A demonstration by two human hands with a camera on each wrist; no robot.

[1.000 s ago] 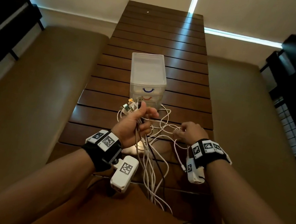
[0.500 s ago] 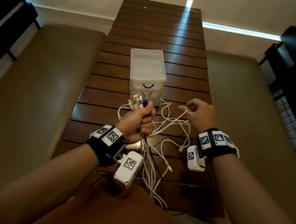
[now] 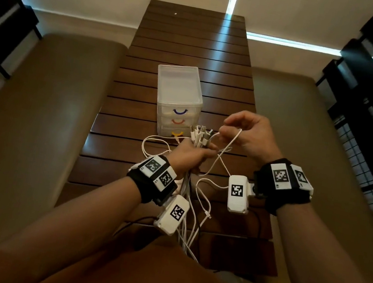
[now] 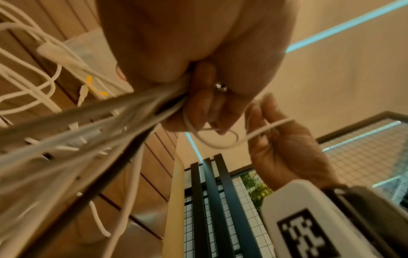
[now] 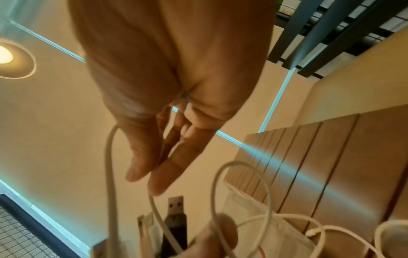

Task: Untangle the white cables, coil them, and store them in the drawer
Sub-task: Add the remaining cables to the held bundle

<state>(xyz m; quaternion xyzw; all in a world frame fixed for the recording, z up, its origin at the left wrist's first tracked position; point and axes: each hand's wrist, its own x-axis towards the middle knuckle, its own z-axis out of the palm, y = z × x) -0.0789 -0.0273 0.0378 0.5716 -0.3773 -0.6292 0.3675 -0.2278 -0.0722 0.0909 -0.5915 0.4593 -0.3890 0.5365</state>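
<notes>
The left hand [image 3: 189, 157] is fisted round a bundle of white cables [image 3: 192, 198], the plugs [image 3: 201, 135] sticking up out of the top of the fist and the loose lengths hanging below the wrist toward the person's lap. In the left wrist view the fingers [image 4: 203, 104] are curled tight on the bunch, and a dark cable [image 4: 106, 165] runs among the white ones.

Just to the right and slightly higher, the right hand [image 3: 251, 136] pinches a single white strand [image 3: 235, 139] between thumb and fingertips; the strand loops down and back to the left fist. In the right wrist view the fingers [image 5: 176, 157] lie nearly straight and close together with the strand running between them, and a black USB plug [image 5: 175, 209] stands up just below.

Just beyond the left fist stands a clear drawer unit [image 3: 178, 99] on the slatted table [image 3: 191, 40], its three drawers shut. More cable loops lie on the table to the left of the fist [image 3: 153, 146].
</notes>
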